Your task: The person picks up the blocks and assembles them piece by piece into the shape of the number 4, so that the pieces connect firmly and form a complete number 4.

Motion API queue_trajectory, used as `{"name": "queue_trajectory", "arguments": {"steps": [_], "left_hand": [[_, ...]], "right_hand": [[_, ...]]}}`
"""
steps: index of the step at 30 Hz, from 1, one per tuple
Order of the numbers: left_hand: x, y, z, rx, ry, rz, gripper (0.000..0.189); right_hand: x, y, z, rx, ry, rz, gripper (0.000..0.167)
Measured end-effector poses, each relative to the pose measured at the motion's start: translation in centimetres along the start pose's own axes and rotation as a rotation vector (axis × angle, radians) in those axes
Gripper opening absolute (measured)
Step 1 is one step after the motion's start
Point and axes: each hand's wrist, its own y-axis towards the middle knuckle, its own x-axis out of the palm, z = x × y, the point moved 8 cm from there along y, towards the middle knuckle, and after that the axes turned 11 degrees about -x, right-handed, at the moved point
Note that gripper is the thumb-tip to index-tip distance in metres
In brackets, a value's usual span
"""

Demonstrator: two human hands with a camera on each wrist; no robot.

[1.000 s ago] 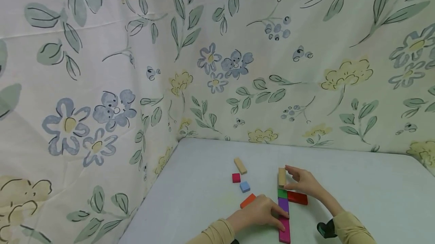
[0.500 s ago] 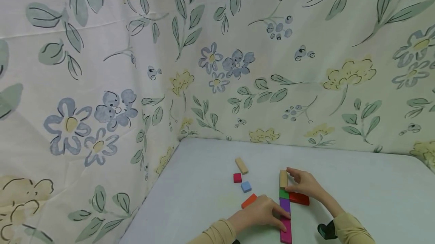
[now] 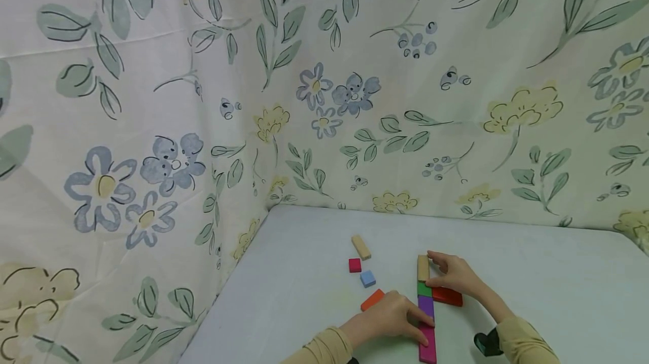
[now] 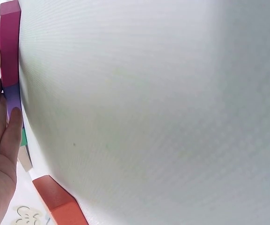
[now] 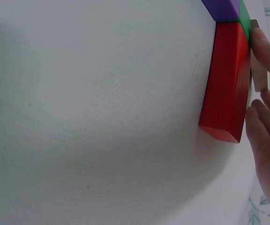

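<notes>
A straight row of blocks runs away from me: magenta (image 3: 428, 347), purple (image 3: 425, 306), green (image 3: 425, 289), then plain wood (image 3: 423, 268) at the far end. A red block (image 3: 447, 296) juts out to the right beside the green one. My left hand (image 3: 380, 317) rests thumb and fingertips on the magenta and purple blocks around their joint. At the far end my right hand (image 3: 454, 274) holds the plain wooden block from the right, index finger at its far end and thumb by the green joint. The right wrist view shows that thumb (image 5: 266, 49) against the wood.
An orange block (image 3: 372, 300) lies just beyond my left hand, partly hidden by it. Farther back on the white table (image 3: 304, 274) are a blue cube (image 3: 368, 279), a red cube (image 3: 355, 265) and another plain wooden block (image 3: 361, 247). A flowered cloth (image 3: 324, 127) hangs behind.
Both hands keep their places on the row. The whole scene shifts slightly to the right in view, with no clear movement of the blocks against each other.
</notes>
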Motion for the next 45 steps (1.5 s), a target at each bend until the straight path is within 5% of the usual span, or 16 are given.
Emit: {"name": "queue_trajectory", "arguments": {"steps": [24, 45], "left_hand": [[0.0, 0.1, 0.4, 0.061, -0.007, 0.023, 0.034], [-0.1, 0.0, 0.2, 0.059, 0.010, 0.033, 0.034]], "right_hand": [[-0.1, -0.4, -0.2, -0.002, 0.005, -0.053, 0.076], [0.3, -1.0, -0.2, 0.030, 0.044, 0.006, 0.075]]}}
